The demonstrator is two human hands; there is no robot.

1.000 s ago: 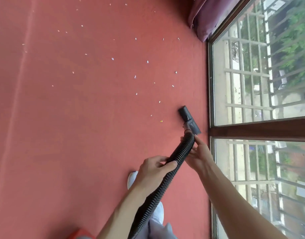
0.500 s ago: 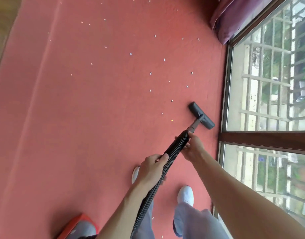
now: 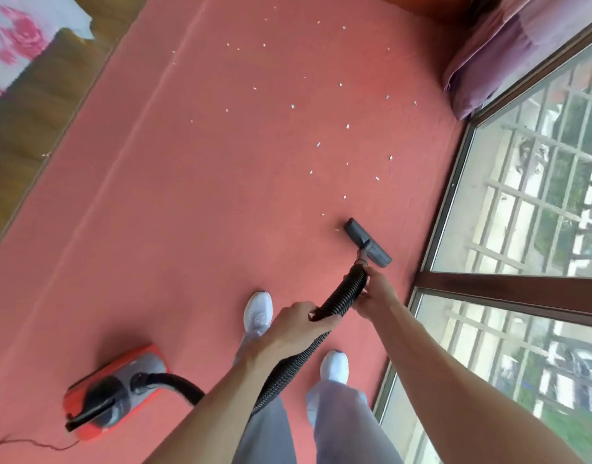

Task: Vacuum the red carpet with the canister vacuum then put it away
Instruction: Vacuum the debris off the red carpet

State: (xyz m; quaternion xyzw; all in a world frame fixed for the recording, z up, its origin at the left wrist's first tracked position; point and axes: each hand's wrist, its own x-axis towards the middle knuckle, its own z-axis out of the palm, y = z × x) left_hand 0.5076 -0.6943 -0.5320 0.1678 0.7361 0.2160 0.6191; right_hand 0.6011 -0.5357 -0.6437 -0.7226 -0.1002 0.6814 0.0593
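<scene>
The nozzle [image 3: 367, 242] has swung from the window [image 3: 522, 195] toward the scraps [image 3: 318, 144]. The left hand [image 3: 294, 326] and right hand [image 3: 376, 293] clasp the hose [image 3: 341, 298]; vacuuming looks barely begun.

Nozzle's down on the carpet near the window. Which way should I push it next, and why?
Probably push the nozzle forward and slightly left: white scraps lie just beyond it on the red carpet, one beside its far end. Left hand and right hand grip the hose.

matt red carpet [image 3: 204, 229], ribbed plastic hose [image 3: 341, 299]
</scene>
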